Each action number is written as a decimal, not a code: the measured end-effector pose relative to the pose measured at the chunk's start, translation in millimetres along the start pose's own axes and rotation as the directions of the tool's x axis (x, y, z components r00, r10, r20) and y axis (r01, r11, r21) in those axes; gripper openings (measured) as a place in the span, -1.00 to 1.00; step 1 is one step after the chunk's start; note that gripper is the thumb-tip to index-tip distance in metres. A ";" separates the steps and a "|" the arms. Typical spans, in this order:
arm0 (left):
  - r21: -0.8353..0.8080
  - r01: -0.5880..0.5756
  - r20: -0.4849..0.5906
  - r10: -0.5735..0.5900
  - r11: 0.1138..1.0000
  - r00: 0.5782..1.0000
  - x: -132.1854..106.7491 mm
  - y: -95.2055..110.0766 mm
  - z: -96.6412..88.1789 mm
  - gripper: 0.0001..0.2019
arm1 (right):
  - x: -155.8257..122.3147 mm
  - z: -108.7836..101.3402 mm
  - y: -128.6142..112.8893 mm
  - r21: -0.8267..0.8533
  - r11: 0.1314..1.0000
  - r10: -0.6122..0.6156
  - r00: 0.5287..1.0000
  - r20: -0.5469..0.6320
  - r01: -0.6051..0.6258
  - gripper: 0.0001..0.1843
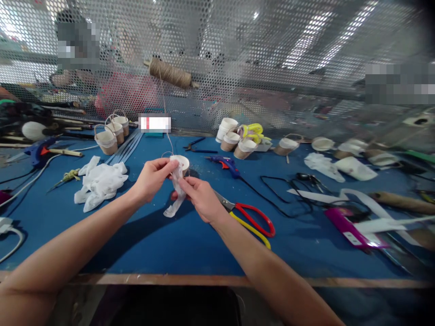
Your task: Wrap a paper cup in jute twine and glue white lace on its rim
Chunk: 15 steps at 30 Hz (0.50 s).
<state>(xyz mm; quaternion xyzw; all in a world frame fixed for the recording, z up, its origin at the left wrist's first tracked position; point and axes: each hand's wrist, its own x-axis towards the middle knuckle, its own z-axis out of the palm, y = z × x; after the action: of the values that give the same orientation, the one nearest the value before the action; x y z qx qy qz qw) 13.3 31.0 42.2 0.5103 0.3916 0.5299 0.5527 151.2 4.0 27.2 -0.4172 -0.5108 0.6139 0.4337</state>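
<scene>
Near the middle of the blue table, my left hand pinches the upper end of a thin white fabric strip against the rim of a small paper cup. Lower on the strip, my right hand is closed, and a loose end hangs beneath its fingers. Twine runs down from a spool to beside the cup. Scissors with one red and one yellow handle lie partly behind my right forearm. A blue glue gun rests just beyond my right hand.
A heap of white fabric strips lies at left, near another blue glue gun. Small handled cups stand at back left, more cups at back centre. Pliers, black cable and a purple device also occupy the table.
</scene>
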 end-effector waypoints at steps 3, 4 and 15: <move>0.002 -0.011 -0.029 0.011 1.000 1.000 3.5 -1.6 -2.1 -0.82 | -0.8 1.3 0.0 -0.020 0.999 -0.030 0.997 -0.068 0.029 -0.68; 0.005 -0.014 -0.035 0.014 1.000 0.999 5.3 -2.5 -3.4 -0.84 | -0.8 1.9 -0.3 -0.021 0.999 -0.030 0.996 -0.080 0.029 -0.70; 0.201 -0.053 -0.161 0.086 0.978 0.983 49.5 -15.4 -21.2 -0.81 | 27.9 7.1 5.7 0.052 0.986 0.165 0.969 -0.186 -0.158 -0.88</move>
<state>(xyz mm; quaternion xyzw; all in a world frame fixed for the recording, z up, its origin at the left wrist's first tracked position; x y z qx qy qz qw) 2.1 84.2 28.9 0.5288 0.4691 0.5492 0.4457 136.1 28.3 20.6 -0.5059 -0.4200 0.6139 0.4368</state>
